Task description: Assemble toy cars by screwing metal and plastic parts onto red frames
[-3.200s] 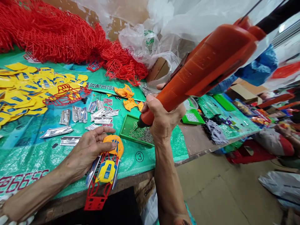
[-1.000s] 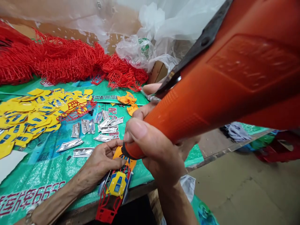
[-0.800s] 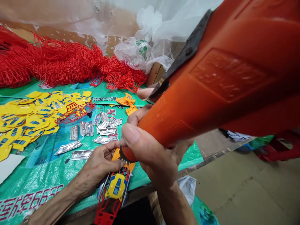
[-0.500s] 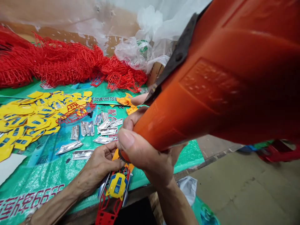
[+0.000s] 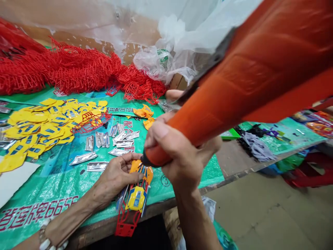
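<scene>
My left hand point(image 5: 111, 182) pinches a toy car body point(image 5: 136, 198) at the table's front edge. The body has a red lattice frame, a yellow piece with blue windows, silvery side strips and an orange front piece point(image 5: 137, 167). My right hand point(image 5: 182, 156) is wrapped round a large orange hand tool point(image 5: 221, 107), its fingers near a black strip along the side. The tool's black conical tip point(image 5: 147, 159) is at the orange piece's upper edge; whether they touch, I cannot tell. Several loose silvery strips point(image 5: 97, 166) lie beyond my left hand.
Yellow pieces point(image 5: 49, 128) are heaped at left, with red lattice frames point(image 5: 78, 69) piled behind. Two orange pieces point(image 5: 144, 111) lie farther back. Clear plastic bags point(image 5: 169, 52) stand at the back. Grey and black parts point(image 5: 256, 146) lie at right, near the table edge.
The view has shifted, showing more of the table at right. The tool's tip has moved off the orange piece's middle to its upper edge, uncovering the piece. My left hand still holds the toy.
</scene>
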`<act>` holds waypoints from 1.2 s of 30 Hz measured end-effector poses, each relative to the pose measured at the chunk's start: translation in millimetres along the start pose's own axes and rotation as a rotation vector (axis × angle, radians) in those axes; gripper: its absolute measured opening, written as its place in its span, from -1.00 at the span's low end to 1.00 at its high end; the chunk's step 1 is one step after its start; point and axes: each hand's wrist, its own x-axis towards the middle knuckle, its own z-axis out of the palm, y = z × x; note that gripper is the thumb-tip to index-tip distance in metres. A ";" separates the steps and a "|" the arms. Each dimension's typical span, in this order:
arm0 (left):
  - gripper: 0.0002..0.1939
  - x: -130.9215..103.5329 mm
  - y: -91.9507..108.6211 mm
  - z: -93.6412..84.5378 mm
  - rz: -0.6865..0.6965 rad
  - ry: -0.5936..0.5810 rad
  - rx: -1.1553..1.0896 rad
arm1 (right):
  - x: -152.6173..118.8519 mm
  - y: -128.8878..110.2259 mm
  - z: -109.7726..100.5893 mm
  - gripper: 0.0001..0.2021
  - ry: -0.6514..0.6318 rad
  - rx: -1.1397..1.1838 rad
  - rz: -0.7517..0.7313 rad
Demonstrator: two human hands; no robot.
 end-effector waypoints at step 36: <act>-0.73 -23.5 31.5 -10.7 0.301 0.069 -0.329 | -132.2 30.5 -27.3 -0.54 -0.079 0.088 0.687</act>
